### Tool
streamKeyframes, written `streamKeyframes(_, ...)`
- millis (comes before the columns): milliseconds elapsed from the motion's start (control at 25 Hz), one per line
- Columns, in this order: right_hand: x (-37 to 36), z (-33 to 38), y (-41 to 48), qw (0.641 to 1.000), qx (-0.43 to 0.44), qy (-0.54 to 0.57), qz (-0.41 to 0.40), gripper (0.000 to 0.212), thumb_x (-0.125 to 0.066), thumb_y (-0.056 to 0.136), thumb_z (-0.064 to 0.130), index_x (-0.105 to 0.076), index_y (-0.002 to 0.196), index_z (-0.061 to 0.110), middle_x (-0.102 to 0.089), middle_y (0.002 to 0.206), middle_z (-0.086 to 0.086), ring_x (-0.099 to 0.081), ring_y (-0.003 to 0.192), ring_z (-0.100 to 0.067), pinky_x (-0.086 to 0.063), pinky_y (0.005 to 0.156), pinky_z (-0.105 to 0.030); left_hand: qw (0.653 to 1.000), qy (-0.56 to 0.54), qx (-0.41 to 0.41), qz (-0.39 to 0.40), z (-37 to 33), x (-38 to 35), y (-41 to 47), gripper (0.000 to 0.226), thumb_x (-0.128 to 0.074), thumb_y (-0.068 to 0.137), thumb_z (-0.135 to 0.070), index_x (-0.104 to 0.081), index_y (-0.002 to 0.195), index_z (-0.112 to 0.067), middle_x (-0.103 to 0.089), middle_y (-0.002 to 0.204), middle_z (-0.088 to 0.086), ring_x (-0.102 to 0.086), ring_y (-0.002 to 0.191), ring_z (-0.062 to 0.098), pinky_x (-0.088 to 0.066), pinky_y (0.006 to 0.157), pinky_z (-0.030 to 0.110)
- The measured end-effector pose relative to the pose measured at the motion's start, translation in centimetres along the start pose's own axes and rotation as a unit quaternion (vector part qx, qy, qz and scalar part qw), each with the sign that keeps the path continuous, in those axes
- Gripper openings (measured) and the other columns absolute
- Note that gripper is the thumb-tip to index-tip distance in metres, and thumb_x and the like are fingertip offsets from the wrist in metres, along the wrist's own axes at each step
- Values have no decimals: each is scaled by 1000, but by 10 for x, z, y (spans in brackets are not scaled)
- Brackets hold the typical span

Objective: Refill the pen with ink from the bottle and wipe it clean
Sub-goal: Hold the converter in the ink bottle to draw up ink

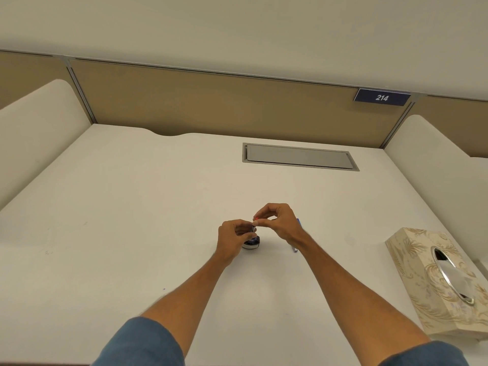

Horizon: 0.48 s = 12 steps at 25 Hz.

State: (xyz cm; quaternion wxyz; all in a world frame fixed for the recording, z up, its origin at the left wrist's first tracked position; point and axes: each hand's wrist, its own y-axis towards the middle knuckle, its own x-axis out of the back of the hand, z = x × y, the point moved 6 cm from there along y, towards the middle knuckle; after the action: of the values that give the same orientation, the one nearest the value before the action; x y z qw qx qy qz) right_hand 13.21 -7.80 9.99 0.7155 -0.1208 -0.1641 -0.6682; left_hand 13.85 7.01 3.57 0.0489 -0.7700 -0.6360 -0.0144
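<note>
Our left hand (233,233) curls round a small dark pen piece (253,229), and our right hand (277,220) pinches its top end, just above the ink bottle (251,244) on the white desk (132,207). A blue pen part (295,249) lies under our right wrist, and a tissue box (412,249) sits well to the right.

bright, even overhead light, faint soft shadows, wide-angle bending at the edges
</note>
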Motion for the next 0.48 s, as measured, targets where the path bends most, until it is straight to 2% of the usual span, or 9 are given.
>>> streamKeyframes(240,0,-3,-1,1000,-13,9,16,14,-77,77,9,-76,91,9,-76,90,-5,-72,87,-15,-55,85,-25,1000,6,-2,0,0,0,0,22,-76,72,5,-75,92,-3,-76,85,13,-74,79,25,-60,79,33)
streamKeyframes(480,0,0,1,1000,-2,-1,10,10,-78,76,7,-73,81,15,-75,82,-5,-71,80,-16,-55,81,-26,1000,-1,-3,0,-1,0,-1,21,-75,71,7,-75,89,-5,-76,84,13,-73,78,23,-60,77,29)
